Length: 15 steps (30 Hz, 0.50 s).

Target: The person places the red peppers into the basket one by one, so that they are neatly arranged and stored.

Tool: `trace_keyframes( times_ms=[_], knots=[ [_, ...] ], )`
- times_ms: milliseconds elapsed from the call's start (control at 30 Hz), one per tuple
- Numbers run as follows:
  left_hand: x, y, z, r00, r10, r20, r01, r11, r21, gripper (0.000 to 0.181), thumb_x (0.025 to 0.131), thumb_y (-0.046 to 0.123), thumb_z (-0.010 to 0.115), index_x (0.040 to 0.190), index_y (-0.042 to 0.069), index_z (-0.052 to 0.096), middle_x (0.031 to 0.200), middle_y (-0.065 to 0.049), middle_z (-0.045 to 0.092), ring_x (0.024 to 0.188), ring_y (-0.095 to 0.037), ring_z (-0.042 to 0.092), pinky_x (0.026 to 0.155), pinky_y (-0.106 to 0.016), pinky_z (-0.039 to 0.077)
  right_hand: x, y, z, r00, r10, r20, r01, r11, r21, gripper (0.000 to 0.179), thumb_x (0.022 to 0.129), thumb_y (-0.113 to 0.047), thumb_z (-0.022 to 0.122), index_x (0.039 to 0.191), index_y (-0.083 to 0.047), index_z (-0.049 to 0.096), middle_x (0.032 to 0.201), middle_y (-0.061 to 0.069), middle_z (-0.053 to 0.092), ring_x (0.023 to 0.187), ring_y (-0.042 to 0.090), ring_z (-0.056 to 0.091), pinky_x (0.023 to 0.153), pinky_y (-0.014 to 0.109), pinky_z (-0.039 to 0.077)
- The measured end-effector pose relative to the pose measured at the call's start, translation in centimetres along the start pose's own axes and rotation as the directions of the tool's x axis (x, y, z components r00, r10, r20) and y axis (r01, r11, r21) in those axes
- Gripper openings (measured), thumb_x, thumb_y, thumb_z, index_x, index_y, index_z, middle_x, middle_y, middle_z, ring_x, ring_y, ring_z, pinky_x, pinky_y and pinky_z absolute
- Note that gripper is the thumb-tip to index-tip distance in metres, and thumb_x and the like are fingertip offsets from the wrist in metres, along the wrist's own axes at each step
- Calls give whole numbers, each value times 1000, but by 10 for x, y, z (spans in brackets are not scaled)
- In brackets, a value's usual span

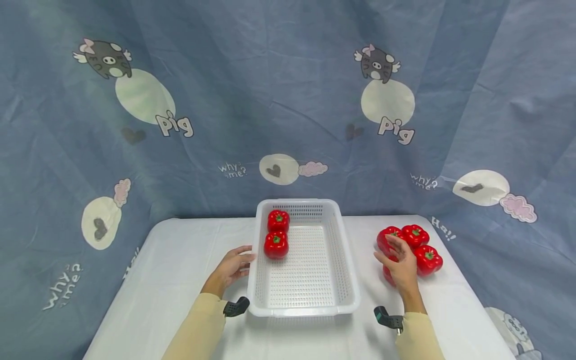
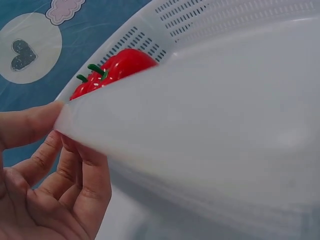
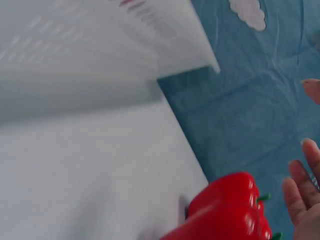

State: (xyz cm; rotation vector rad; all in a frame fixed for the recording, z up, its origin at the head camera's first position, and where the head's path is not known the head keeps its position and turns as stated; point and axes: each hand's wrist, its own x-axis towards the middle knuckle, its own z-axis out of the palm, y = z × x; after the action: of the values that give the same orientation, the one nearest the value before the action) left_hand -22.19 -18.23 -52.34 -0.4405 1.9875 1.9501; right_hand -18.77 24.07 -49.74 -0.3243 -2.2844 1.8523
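Observation:
A white plastic basket (image 1: 351,295) stands mid-table. Inside, along its left side, sit two red bell peppers, a nearer one (image 1: 276,246) and a farther one (image 1: 278,220). My left hand (image 1: 233,265) holds the basket's left rim; in the left wrist view the thumb (image 2: 30,124) and fingertips meet at that rim. Over at the right, several red bell peppers (image 1: 429,261) lie close together. Above them hovers my right hand (image 1: 402,262), thumb and fingers spread with nothing between them. It partly covers the nearest pepper (image 1: 388,275). Green stems show on peppers (image 3: 225,215) in the right wrist view.
The table (image 1: 189,260) has a white top with rounded far corners. Behind it hangs a blue cloth (image 1: 288,100) printed with pigs, hearts and words. Each wrist wears a small black camera, the left one (image 1: 236,306) close to the basket's near left corner.

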Motion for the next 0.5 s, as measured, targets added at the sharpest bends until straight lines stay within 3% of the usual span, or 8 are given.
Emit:
trace_keyframes(
  times_ms=[267,500],
  knots=[
    [-1,0,1,1000,14,0,-14,1000,2,47,91,11,64,134,2,51,116,-16,63,86,-19,64,72,-28,58,-7,16,-17,992,-22,-123,16,999,-49,61,86,-15,73,139,-9,43,143,10,42,135,29,34,106,54,38],
    [1,-1,1,1000,16,-8,-16,1000,7,47,91,13,63,135,2,50,119,-18,61,88,-19,64,70,-25,57,-7,28,-27,986,-23,-163,7,995,-99,60,85,-8,72,139,-8,44,145,14,36,139,34,24,103,60,38]
  ],
)
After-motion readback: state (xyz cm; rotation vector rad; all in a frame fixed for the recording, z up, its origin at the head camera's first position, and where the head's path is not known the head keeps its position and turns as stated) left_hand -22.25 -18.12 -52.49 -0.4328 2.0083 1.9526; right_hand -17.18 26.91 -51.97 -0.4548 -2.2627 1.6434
